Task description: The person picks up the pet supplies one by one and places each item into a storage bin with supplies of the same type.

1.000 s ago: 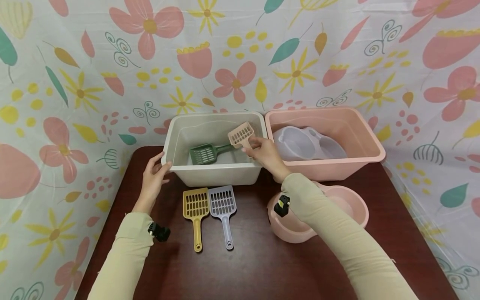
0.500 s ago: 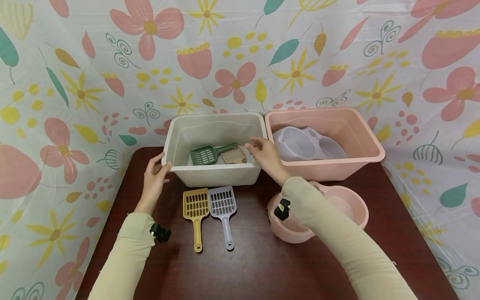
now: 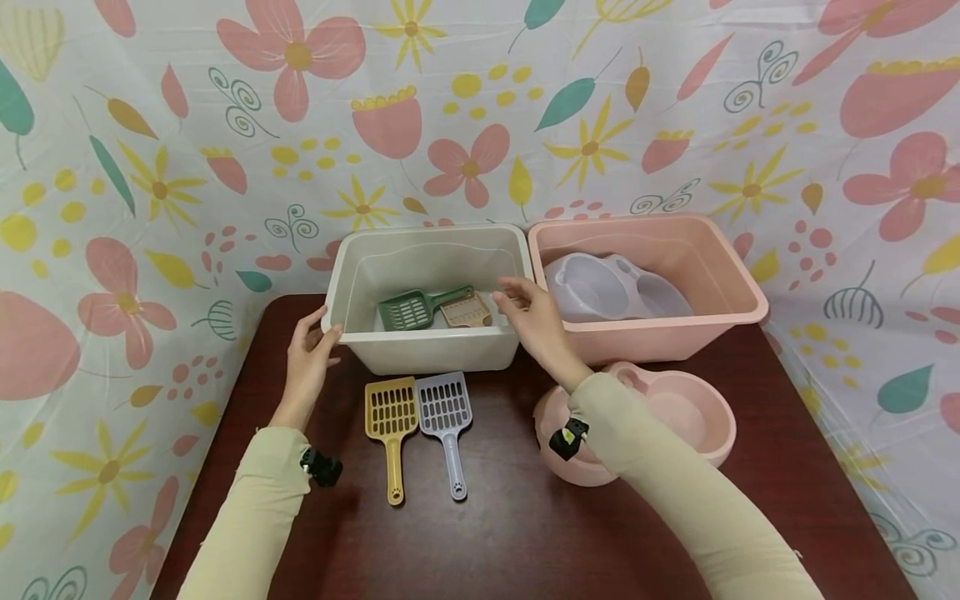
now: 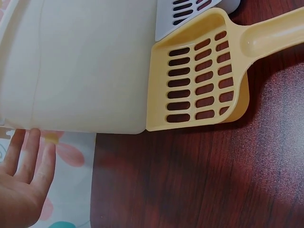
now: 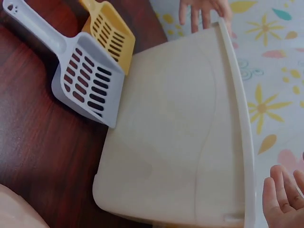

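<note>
My left hand [image 3: 306, 358] touches the left front corner of an off-white litter box [image 3: 431, 354], its fingers fairly straight at the rim in the left wrist view. Over the box's right front rim hovers my right hand [image 3: 538, 327], holding nothing, fingers relaxed and apart. Inside that box lie a green litter scoop [image 3: 405, 312] and a small beige litter scoop [image 3: 467, 312], partly touching. In front of it, a yellow litter scoop [image 3: 392, 408] and a pale lavender litter scoop [image 3: 450, 442] lie side by side, handles toward me.
A pink litter box [image 3: 652, 340] stands against the off-white one on the right, with a pale lavender double bowl [image 3: 592, 287] inside. Before it, a pink double bowl [image 3: 686, 412] is partly hidden by my right sleeve. Flowered cloth [image 3: 465, 108] hangs behind the dark wooden table [image 3: 450, 550].
The small beige scoop has left my right hand and now lies in the off-white box beside the green one. My right hand has stayed near the right rim; the left has hardly moved.
</note>
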Motion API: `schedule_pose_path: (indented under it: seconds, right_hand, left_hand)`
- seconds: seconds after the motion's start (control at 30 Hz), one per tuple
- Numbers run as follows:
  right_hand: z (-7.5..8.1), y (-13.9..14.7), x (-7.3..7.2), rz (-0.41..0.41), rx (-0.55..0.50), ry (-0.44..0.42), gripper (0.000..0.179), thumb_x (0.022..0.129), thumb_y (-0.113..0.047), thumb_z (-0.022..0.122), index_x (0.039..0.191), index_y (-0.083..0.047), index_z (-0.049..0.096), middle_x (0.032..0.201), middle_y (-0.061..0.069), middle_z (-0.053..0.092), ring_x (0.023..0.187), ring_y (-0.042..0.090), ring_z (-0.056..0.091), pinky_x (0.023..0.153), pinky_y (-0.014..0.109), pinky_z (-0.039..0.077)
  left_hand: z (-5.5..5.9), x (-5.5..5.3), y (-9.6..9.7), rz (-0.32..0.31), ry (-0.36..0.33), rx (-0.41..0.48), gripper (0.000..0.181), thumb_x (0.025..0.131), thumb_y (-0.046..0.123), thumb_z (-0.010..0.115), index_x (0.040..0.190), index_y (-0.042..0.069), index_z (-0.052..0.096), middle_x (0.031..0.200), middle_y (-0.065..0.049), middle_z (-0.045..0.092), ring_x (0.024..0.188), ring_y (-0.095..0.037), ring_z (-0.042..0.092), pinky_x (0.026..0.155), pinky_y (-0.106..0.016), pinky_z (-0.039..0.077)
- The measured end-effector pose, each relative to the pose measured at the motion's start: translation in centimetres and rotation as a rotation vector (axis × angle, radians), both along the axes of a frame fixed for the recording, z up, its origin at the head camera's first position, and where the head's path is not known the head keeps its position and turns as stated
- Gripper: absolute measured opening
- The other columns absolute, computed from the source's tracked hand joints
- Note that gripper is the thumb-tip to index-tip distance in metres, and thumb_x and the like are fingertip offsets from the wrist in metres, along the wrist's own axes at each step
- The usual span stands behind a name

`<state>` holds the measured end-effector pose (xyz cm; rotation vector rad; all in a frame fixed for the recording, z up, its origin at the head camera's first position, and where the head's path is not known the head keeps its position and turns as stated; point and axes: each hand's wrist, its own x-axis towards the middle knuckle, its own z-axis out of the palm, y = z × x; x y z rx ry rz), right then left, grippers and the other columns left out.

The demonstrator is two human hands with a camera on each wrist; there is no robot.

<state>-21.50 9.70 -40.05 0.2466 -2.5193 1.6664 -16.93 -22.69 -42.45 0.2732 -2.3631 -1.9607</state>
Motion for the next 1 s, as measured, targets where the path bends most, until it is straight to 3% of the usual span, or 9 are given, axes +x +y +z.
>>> schedule_pose_path:
  seconds: [0.13, 0.23, 0.37, 0.43, 0.63, 0.9, 1.0]
  right_hand:
    - [0.2, 0.0, 0.7, 0.016, -0.022, 0.014, 0.033, 0.100, -0.018, 0.062, 0.130, -0.003, 0.063, 0.111, 0.016, 0.067, 0.092, 0.027, 0.065, 0.079, 0.034, 0.051]
    - [0.2, -0.1, 1.4, 0.027, -0.040, 0.031, 0.031, 0.100, -0.016, 0.062, 0.128, -0.003, 0.064, 0.109, 0.015, 0.067, 0.092, 0.026, 0.064, 0.083, 0.036, 0.051]
    - [0.3, -0.2, 2.6, 0.051, -0.063, 0.026, 0.031, 0.099, -0.016, 0.063, 0.128, -0.004, 0.064, 0.108, 0.015, 0.068, 0.094, 0.025, 0.064, 0.086, 0.037, 0.051]
    - [0.4, -0.3, 3.2, 0.062, -0.078, 0.015, 0.033, 0.099, -0.017, 0.064, 0.129, -0.004, 0.064, 0.108, 0.016, 0.068, 0.094, 0.025, 0.065, 0.086, 0.038, 0.051]
    - [0.4, -0.7, 4.6, 0.082, -0.120, -0.007, 0.034, 0.098, -0.019, 0.065, 0.127, -0.001, 0.064, 0.108, 0.015, 0.069, 0.096, 0.026, 0.067, 0.087, 0.036, 0.052]
    - [-0.1, -0.5, 6.5, 0.086, -0.110, -0.045, 0.032, 0.097, -0.019, 0.066, 0.126, -0.004, 0.065, 0.109, 0.010, 0.068, 0.099, 0.021, 0.065, 0.086, 0.031, 0.050]
    - [-0.4, -0.3, 7.1, 0.083, -0.114, -0.067, 0.033, 0.098, -0.020, 0.066, 0.127, -0.004, 0.065, 0.110, 0.010, 0.068, 0.101, 0.021, 0.064, 0.087, 0.033, 0.050]
  left_hand:
    - [0.1, 0.1, 0.1, 0.009, 0.003, -0.008, 0.055, 0.104, 0.022, 0.052, 0.154, 0.012, 0.033, 0.144, -0.018, 0.045, 0.117, -0.022, 0.051, 0.082, -0.024, 0.049]
    - [0.0, 0.1, 0.1, 0.012, 0.007, -0.003, 0.055, 0.104, 0.022, 0.052, 0.154, 0.012, 0.033, 0.144, -0.018, 0.045, 0.116, -0.022, 0.051, 0.087, -0.031, 0.050]
    - [0.0, 0.1, 0.1, 0.013, 0.005, 0.006, 0.055, 0.104, 0.022, 0.052, 0.154, 0.013, 0.033, 0.145, -0.018, 0.044, 0.113, -0.017, 0.052, 0.097, -0.050, 0.045]
    - [-0.1, 0.0, 0.1, 0.016, 0.003, 0.007, 0.055, 0.104, 0.022, 0.052, 0.154, 0.013, 0.033, 0.145, -0.018, 0.045, 0.110, -0.014, 0.052, 0.098, -0.052, 0.043]
    - [-0.1, 0.1, 0.0, 0.037, 0.002, -0.005, 0.054, 0.104, 0.023, 0.052, 0.154, 0.015, 0.035, 0.140, -0.017, 0.048, 0.106, -0.010, 0.053, 0.096, -0.047, 0.046]
    - [-0.3, 0.1, 0.0, 0.014, -0.005, 0.009, 0.055, 0.104, 0.024, 0.052, 0.155, 0.015, 0.033, 0.139, -0.018, 0.047, 0.118, -0.026, 0.051, 0.099, -0.051, 0.044]
    - [-0.2, 0.0, 0.1, 0.013, -0.003, -0.009, 0.055, 0.104, 0.025, 0.052, 0.155, 0.016, 0.033, 0.138, -0.017, 0.048, 0.116, -0.024, 0.052, 0.097, -0.047, 0.046]
